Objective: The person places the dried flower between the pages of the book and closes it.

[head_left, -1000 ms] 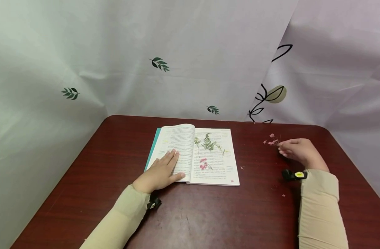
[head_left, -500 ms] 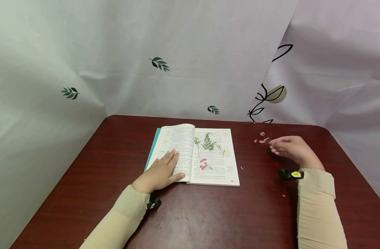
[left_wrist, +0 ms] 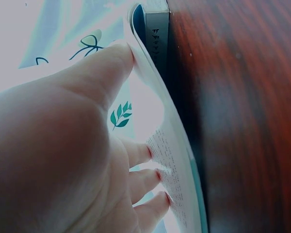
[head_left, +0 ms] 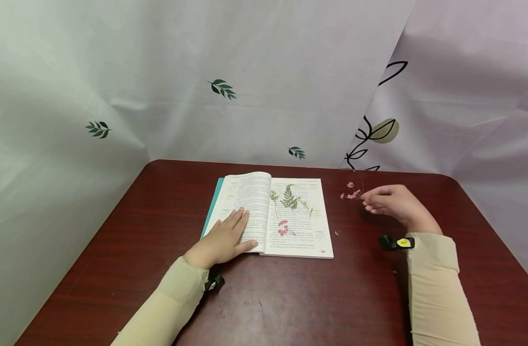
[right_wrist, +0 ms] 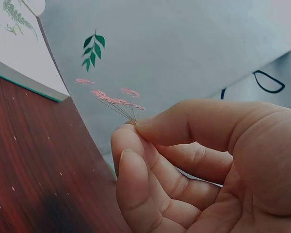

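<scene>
An open book [head_left: 298, 245] lies on the dark red table, its left pages curving up toward the fold. My left hand [head_left: 222, 240] rests on the left page with fingers spread and straight; in the left wrist view its fingertips touch the print. On the right page lie a green fern leaf [head_left: 289, 198], two thin green sprigs [head_left: 307, 208] beside it, and a pink dried flower sprig [head_left: 283, 228] below. Right of the book, my right hand [head_left: 391, 204] pinches a second pink flower sprig [right_wrist: 114, 100] by its thin stems between thumb and index finger, above the table.
Small pink crumbs [head_left: 337, 233] lie on the table [head_left: 290, 302] right of the book. A pale curtain [head_left: 264, 96] with printed leaves hangs behind the table and along both sides. Black straps are on both wrists.
My right hand has moved left toward the book, carrying the pinched pink flower sprig. The left hand and the book have stayed in place.
</scene>
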`<state>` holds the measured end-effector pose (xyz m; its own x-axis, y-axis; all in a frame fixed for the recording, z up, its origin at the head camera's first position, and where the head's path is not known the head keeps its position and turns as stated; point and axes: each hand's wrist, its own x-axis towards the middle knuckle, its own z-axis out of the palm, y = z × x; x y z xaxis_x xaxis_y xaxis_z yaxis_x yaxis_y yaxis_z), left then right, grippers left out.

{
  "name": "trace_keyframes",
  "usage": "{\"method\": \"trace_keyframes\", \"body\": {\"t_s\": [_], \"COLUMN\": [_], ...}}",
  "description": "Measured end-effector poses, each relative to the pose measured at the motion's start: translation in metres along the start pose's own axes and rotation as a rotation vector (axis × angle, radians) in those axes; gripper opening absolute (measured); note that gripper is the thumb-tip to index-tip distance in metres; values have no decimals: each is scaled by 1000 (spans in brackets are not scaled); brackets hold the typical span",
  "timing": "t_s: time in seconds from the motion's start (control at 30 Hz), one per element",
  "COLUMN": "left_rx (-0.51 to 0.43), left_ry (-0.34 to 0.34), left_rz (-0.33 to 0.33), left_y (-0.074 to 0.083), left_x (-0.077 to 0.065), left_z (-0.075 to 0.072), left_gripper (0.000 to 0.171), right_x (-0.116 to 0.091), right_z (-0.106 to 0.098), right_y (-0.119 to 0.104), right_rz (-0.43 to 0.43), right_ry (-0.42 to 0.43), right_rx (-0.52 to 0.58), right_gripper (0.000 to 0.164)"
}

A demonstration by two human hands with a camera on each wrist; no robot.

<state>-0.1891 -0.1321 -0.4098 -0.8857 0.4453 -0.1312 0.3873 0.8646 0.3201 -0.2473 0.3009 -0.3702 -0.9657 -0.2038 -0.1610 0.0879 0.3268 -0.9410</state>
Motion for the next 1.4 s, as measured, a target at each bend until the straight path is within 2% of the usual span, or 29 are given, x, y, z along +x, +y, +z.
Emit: {"method": "trace_keyframes", "body": {"t_s": [0.23, 0.57, 1.1, 1.4], "left_rx": [0, -4, 20, 14], "left_ry": [-5, -1, -5, -1], "left_rz": [-2, 3, 0, -2], "left_y": [1, 1, -1, 1], "left_x": [0, 0, 1, 0], "left_z": [0, -2, 1, -1], "left_gripper": [84, 83, 84, 84], "right_x": [4, 7, 15, 19], "right_z": [11, 27, 51, 66], "right_y": [-4, -14, -13, -12], "right_rz": [-9, -8, -47, -11], "right_ry": [-47, -44, -137, -168], "right_rx": [-30, -71, -89, -69], "right_gripper": [37, 34, 29, 29]}}
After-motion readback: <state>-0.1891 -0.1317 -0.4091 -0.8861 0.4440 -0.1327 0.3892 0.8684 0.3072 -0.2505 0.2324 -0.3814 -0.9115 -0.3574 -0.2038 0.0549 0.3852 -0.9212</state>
